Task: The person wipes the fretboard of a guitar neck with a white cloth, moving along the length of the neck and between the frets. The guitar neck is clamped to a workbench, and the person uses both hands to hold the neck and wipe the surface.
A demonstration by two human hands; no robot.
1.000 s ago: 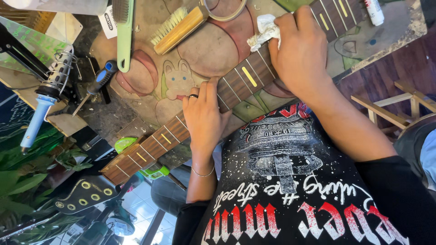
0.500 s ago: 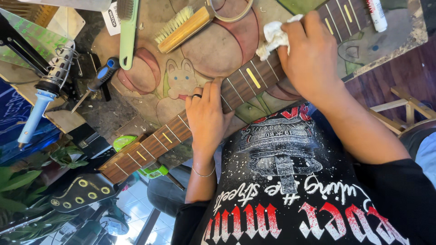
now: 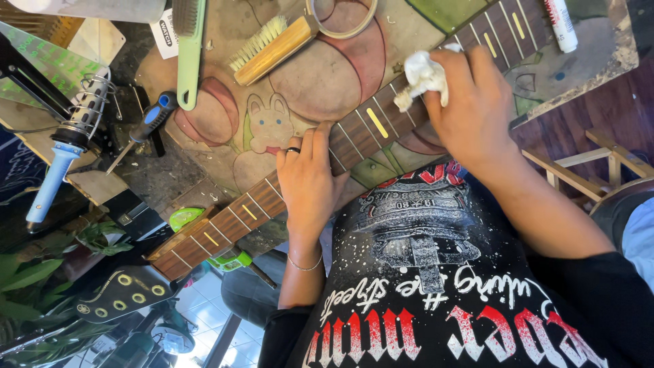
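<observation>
Guitar neck (image 3: pixel 354 133): lies diagonally across the table (image 3: pixel 327 75), lower left to upper right of the frame.
Left hand (image 3: pixel 306 184): centre frame, fingers released and flat on the fretboard.
Right hand (image 3: pixel 473 109): upper right, fingers clenched around a white cloth (image 3: pixel 422 75) pressed on the frets.
Wooden brush (image 3: pixel 272 44): upper centre, near the neck.
</observation>
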